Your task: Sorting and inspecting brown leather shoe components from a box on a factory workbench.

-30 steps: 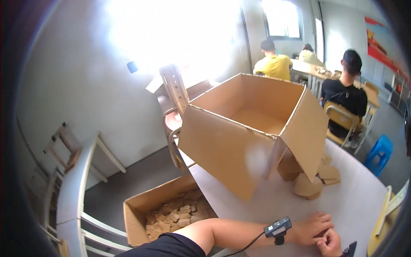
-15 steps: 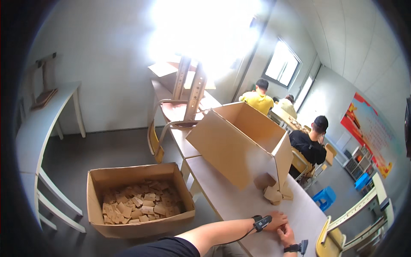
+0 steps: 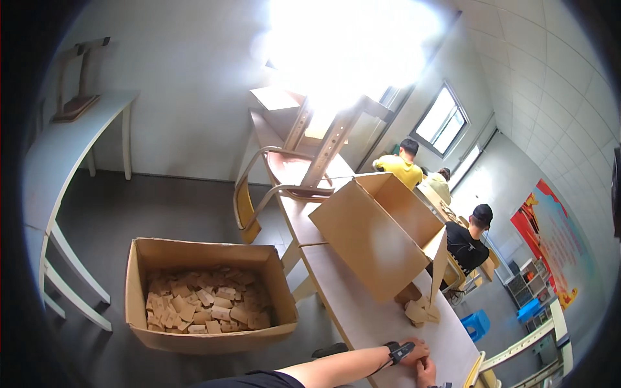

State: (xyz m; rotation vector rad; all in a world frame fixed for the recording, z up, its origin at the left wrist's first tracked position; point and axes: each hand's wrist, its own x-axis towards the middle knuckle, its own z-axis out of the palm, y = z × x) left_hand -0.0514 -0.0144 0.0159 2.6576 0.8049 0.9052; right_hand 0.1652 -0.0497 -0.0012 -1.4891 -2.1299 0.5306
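My left hand and my right hand meet low over the pale table. The fingers of both are curled in against each other; whatever lies between them is too small or hidden to make out. Just beyond them, small folded brown cardboard pieces lie in a loose pile. A large open cardboard box rests tilted on the table behind that pile, its opening facing up and away to the right. Dark bands with small devices sit at my wrists.
On the floor at left stands a cardboard box holding many small cardboard pieces. An upturned chair sits on the far table. Other people are seated beyond. A blue stool and a chair frame are at right.
The whole view has shifted, so my hands appear slightly lower and the right wrist is nearly cut off. Both hands stay together near the same cardboard pile.
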